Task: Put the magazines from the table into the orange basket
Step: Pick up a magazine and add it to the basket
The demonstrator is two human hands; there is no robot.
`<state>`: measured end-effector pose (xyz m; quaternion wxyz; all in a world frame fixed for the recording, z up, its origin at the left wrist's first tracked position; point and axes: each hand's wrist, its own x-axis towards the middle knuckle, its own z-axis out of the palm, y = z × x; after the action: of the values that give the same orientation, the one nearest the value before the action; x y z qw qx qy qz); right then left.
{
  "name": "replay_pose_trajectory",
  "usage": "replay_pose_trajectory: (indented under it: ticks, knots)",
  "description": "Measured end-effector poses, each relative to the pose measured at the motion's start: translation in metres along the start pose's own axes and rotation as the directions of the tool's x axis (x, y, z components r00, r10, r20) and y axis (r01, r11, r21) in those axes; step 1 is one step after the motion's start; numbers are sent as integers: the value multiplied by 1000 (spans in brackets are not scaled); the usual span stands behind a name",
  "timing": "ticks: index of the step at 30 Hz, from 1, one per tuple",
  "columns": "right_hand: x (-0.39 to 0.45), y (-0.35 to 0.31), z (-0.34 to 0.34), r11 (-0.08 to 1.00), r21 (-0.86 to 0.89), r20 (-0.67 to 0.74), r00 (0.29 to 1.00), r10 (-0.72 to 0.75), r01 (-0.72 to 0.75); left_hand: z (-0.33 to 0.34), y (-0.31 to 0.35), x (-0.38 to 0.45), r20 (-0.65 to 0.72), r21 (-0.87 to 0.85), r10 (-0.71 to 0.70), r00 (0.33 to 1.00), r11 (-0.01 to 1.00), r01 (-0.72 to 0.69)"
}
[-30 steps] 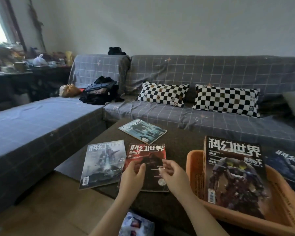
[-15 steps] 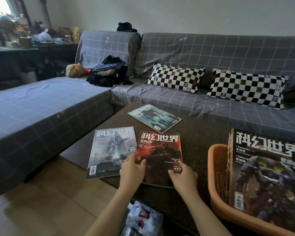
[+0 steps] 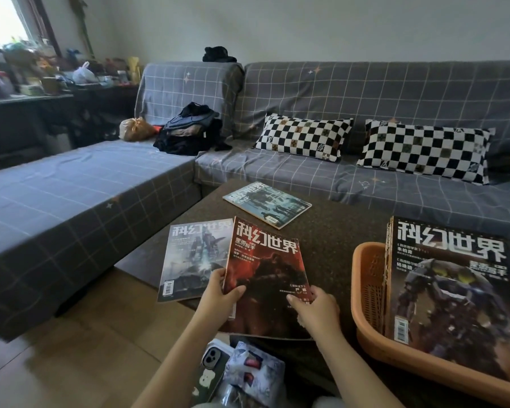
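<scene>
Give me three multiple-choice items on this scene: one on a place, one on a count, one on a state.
1. Where is the basket?
A. On the sofa
B. On the table's right side
C. On the floor

2. How many magazines lie flat on the table, unheld?
A. Two
B. Four
C. None

3. What state is the red magazine in?
A. Inside the basket
B. Rolled up
C. Gripped by both hands

Key: 1 B, it sits right of the hands. 2 A, the grey magazine and teal magazine. 3 C, the left hand and right hand pinch its lower edges.
</scene>
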<state>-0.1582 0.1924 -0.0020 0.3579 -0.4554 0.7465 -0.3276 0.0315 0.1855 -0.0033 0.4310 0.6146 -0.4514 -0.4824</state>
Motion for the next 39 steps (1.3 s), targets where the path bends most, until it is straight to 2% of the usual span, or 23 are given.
replay_pose_trajectory:
  ticks: [3,6,12,19,27,33,39]
  knots:
    - [-13,-2,-3,988,152,64,998,29,-38,-13,6,-21,-7,-94,44,999,995,-45]
    - [-27,-9,-9,960,280,62,998,0,-18,-25,16,-41,-13,-136,84,996,987,-85]
    - [-49,-28,-44,899,437,140,987,-85,15,-40,43,-72,1,-207,188,982,961,-184]
    - [-65,-21,-101,870,477,60,982,-179,130,-6,72,-93,75,-198,275,959,946,-256]
    - [-59,14,-178,864,475,-104,985,-135,168,81,90,-93,167,-167,362,917,927,-336]
    - [-43,50,-224,877,469,-166,986,-28,104,147,90,-84,247,-176,327,912,941,-290]
    - [-32,81,-256,897,439,-224,972,66,40,202,90,-79,343,-93,224,912,974,-205]
